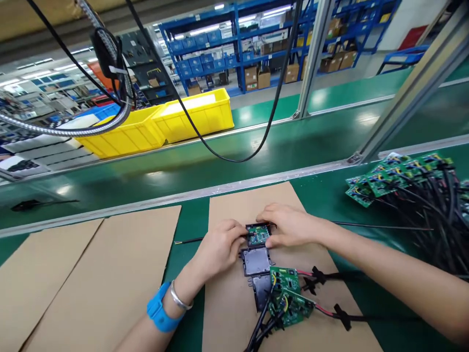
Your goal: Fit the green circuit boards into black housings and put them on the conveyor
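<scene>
A small green circuit board (258,235) sitting in a black plastic case (258,229) is pinched from both sides by the left hand (219,248) and the right hand (288,226), on a brown cardboard sheet (234,303) on the green bench (330,195). More black cases (255,261) and wired boards (285,279) are laid just below. Yellow bins (161,122) and blue shelves (238,44) are seen behind. No writing can be read.

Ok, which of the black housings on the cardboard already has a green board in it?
The farthest housing, held between left hand and right hand. The middle housing and nearest housing show none inside.
</scene>
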`<state>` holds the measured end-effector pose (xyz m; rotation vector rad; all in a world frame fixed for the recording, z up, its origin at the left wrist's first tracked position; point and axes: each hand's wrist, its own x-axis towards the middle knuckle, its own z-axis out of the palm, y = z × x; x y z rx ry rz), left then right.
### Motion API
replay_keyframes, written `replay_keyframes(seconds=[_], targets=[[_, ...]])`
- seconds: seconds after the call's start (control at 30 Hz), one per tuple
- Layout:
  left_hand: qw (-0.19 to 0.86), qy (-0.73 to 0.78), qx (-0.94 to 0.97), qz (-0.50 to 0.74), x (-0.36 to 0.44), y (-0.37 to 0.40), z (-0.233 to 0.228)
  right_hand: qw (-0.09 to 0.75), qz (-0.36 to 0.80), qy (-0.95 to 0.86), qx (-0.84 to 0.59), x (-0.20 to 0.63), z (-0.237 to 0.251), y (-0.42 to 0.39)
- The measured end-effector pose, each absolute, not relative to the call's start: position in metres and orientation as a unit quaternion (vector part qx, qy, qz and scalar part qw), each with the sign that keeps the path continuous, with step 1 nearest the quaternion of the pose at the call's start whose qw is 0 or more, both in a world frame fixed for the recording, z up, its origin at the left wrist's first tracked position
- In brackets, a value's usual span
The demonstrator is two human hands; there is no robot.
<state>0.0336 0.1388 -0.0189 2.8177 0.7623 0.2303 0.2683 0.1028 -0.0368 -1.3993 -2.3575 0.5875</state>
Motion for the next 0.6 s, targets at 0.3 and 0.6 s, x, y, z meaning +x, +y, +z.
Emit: replay_keyframes(seconds=[0.3, 0.6], targets=[[0.087, 0.137, 0.987, 0.009, 0.052, 0.135, -0.027, 0.142, 0.214, -0.839, -0.480, 0.264, -0.037, 0.101], [0.088, 0.145, 0.985, 0.037, 0.050, 0.136, -0.033, 0.176, 0.255, -0.820, -0.481, 0.270, -0.042, 0.100]])
